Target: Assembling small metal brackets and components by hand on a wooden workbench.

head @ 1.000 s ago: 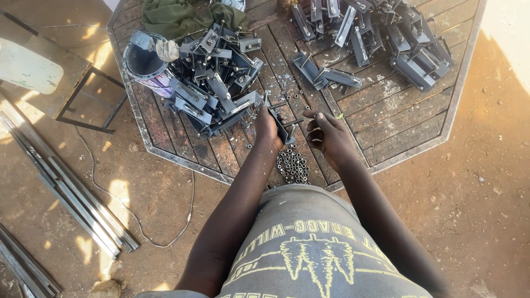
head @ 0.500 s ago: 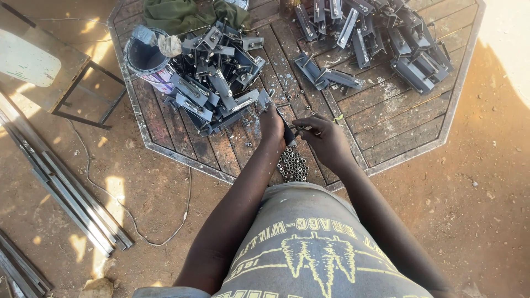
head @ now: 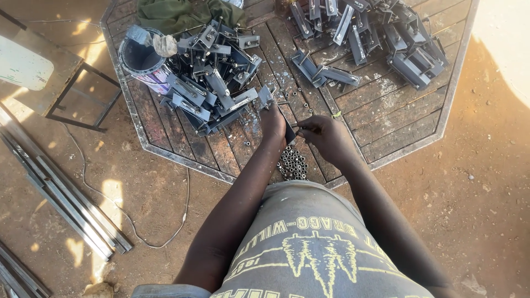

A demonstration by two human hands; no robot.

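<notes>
**Both hands meet over the nut pile**

Your left hand (head: pixel 274 122) has its fingers closed around a dark metal bracket (head: pixel 289 132), held just above the table (head: pixel 386 132). Your right hand (head: pixel 326 137) sits at 3 o'clock from it, fingers pinched together at the bracket's end on something too small to make out. Just below both hands, at 6 o'clock, a pile of nuts (head: pixel 292 164) lies on the planks near the table's edge. At 10 o'clock from your left hand is a heap of grey brackets (head: pixel 212 88), leaning against a tin (head: pixel 144 62) at its 9 o'clock. A second heap (head: pixel 381 38) lies well apart at 1 o'clock. A green cloth (head: pixel 182 14) lies at 12 o'clock, at the table's far side. On the dirt floor at 8 o'clock lie steel bars (head: pixel 72 201) and a thin cable (head: pixel 138 221).
</notes>
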